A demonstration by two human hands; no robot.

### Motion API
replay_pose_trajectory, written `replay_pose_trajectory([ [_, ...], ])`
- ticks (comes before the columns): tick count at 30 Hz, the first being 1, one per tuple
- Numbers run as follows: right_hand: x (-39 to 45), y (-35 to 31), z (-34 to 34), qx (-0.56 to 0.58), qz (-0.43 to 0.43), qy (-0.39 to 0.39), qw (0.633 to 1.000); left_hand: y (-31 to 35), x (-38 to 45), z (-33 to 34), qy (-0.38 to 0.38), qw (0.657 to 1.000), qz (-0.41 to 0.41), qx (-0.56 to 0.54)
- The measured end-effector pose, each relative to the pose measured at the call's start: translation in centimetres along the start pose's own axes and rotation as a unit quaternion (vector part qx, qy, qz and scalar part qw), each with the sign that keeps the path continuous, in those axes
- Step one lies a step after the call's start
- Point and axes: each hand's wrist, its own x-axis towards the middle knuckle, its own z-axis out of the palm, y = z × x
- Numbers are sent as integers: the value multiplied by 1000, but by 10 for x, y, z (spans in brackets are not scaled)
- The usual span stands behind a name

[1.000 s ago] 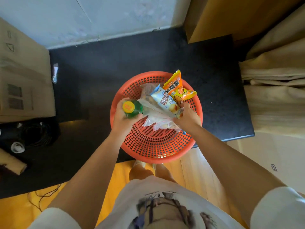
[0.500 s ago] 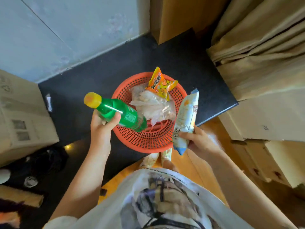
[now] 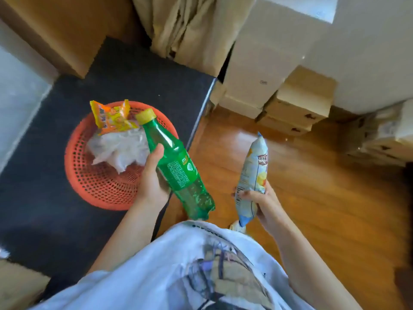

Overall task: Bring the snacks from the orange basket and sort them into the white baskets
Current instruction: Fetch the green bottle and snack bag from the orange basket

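The orange basket (image 3: 96, 184) stands on a black table at the left. An orange snack packet (image 3: 109, 118) and a crumpled clear plastic bag (image 3: 118, 148) lie in it. My left hand (image 3: 152, 177) grips a green soda bottle (image 3: 176, 166) with a yellow cap, held over the basket's right rim and the table edge. My right hand (image 3: 261, 202) holds a pale blue chip bag (image 3: 253, 173) upright over the wooden floor, clear of the basket. No white baskets are in view.
The black table (image 3: 44, 220) ends at a metal edge near the middle. Wooden floor (image 3: 324, 198) spreads to the right. Stacked cardboard boxes (image 3: 297, 101) and a beige curtain (image 3: 190, 30) stand behind. More boxes (image 3: 380, 135) sit at the far right.
Both hands lifted the bottle and chip bag out of the basket and carried them right. The view swung right, so the basket now sits at the left and the floor shows.
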Motion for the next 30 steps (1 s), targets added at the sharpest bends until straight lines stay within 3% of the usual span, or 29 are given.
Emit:
replay_pose_trajectory([
  [5, -58, 45, -74, 100, -7, 126, 987, -63, -17, 74, -135, 974, -102, 152],
  [11, -148, 132, -166, 147, -16, 268, 952, -171, -83, 155, -238, 914, -155, 291],
  [18, -273, 245, -265, 246, -39, 422, 872, -319, -202, 222, -321, 843, -215, 375],
  [30, -384, 354, -342, 415, -82, 551, 720, -476, -324, 308, -463, 705, -248, 477],
])
